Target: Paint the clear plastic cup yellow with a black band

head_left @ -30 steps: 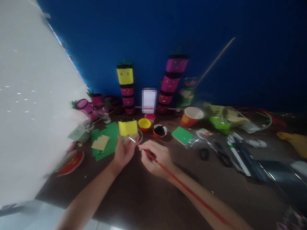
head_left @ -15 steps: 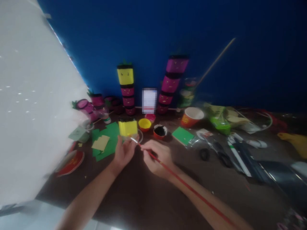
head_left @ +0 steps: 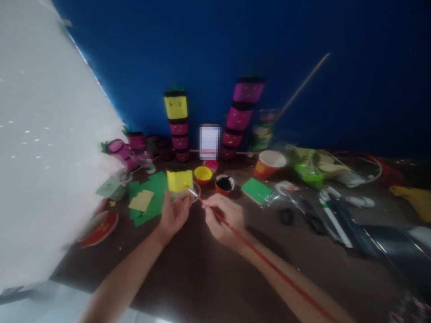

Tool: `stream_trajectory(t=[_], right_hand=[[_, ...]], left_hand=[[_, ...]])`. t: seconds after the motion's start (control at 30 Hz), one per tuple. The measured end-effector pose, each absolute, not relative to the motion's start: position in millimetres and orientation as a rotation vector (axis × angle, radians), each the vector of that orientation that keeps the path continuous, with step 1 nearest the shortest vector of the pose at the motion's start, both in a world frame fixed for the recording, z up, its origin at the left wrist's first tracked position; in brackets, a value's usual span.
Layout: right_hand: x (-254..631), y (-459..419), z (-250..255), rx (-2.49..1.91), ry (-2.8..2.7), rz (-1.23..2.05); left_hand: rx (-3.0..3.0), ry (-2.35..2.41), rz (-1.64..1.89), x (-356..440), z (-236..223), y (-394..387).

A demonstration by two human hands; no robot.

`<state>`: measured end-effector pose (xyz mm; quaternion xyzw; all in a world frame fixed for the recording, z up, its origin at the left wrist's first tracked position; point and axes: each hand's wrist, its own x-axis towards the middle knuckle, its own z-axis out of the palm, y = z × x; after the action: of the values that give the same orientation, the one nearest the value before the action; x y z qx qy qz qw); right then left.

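Note:
In my right hand (head_left: 226, 220) is a long red paintbrush (head_left: 266, 258), pinched near its bristle end, with the handle running back along my forearm. Its tip meets, or nearly meets, the lower right part of a yellow-painted cup (head_left: 179, 180) with a dark upper edge. My left hand (head_left: 175, 211) supports this cup from below, fingers under its near side. Just right of the cup stand a small bowl of yellow paint (head_left: 203, 175) and a bowl of black paint (head_left: 224, 184). A pink paint bowl (head_left: 210, 165) sits behind them.
Two stacks of painted cups stand at the back, one topped by a yellow cup (head_left: 175, 106), the other all magenta (head_left: 239, 117). Green paper (head_left: 148, 215) lies left, a paper cup (head_left: 269, 163) right. Scissors (head_left: 314, 220) and pens (head_left: 336, 224) lie farther right.
My right hand has moved slightly right, and the brush tip has shifted up and right along the yellow cup. My left hand and the cup stay nearly in place.

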<state>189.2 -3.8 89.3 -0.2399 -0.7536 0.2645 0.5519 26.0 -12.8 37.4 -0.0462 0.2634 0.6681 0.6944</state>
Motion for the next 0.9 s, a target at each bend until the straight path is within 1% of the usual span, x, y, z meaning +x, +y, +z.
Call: stream_trajectory(t=[0.2,0.33,0.5,0.63,0.73,0.9], right_hand=[[188.9,-1.2,88.4,-0.550,-1.763,0.602],[190.1,-0.4,86.9,-0.508,-1.825,0.629],[189.4,-0.7,85.9,-0.602,-1.763,0.619],[195.1,1.5,88.3,-0.569,-1.797,0.594],[204.7,5.3,94.2,-0.609,-1.721,0.538],[214.8,15.5,99.7,-0.726,-1.561,0.550]], left_hand=[[-0.091,0.554,1.471,26.1,37.2,-13.0],[-0.111,0.544,1.517,24.3,36.1,-13.3],[-0.124,0.565,1.454,21.7,34.3,-12.6],[-0.134,0.579,1.529,22.2,36.4,-11.4],[-0.119,0.609,1.496,24.2,41.8,-11.6],[-0.070,0.615,1.588,27.7,43.4,-9.8]])
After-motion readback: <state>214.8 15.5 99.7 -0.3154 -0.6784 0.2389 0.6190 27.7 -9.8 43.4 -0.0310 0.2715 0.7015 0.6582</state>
